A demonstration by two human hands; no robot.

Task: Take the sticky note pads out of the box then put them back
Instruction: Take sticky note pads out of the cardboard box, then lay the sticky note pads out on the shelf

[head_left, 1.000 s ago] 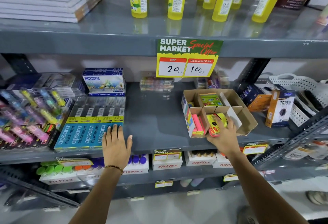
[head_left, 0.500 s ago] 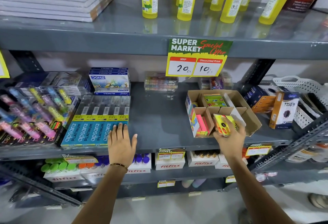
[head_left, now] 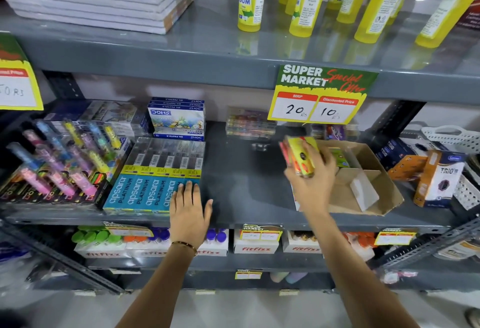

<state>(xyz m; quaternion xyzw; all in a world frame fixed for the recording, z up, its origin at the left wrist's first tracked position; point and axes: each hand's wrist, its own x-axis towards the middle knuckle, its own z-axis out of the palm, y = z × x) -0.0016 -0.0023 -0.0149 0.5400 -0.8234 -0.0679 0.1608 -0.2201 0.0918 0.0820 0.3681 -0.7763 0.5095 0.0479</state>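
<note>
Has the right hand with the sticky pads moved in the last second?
Yes. The right hand has lifted the sticky pads up and to the left, out of the cardboard box, toward the bare shelf.

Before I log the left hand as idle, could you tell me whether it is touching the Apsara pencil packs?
Touching: in the head view the left hand lies flat, fingertips overlapping the Apsara pencil packs.

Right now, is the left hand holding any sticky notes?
No, the left hand lies flat and empty on the shelf; the right hand grips the sticky notes.
</note>
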